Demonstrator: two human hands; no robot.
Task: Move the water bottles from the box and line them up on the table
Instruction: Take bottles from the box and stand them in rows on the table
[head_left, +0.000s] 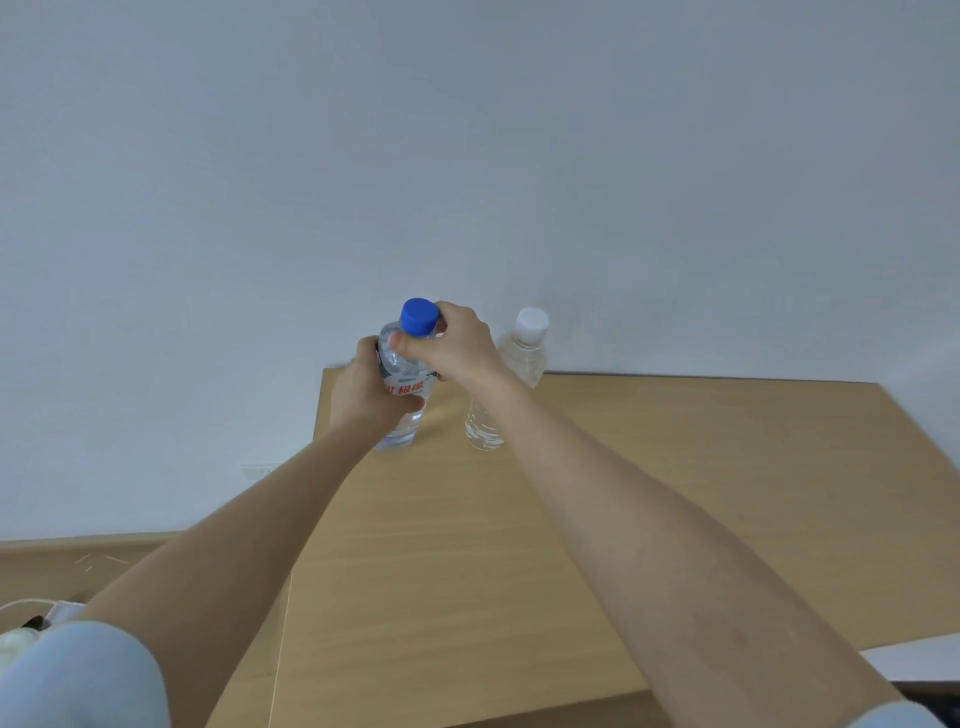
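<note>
A clear water bottle with a blue cap (407, 374) and a red-lettered label stands upright near the far left corner of the table (675, 467), its base apparently resting on the surface. Just to its right, apart from it, stands a clear, label-free bottle with a white cap (511, 384), also upright.

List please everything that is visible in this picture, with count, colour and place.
blue-capped bottle: 1, clear with blue cap, far left part of table, held by both hands
white-capped bottle: 1, clear with white cap, standing on table right of the first
table: 1, light wood, against wall
wall: 1, white-grey, behind table
left hand: 1, around bottle's body
right hand: 1, at bottle's neck
</note>
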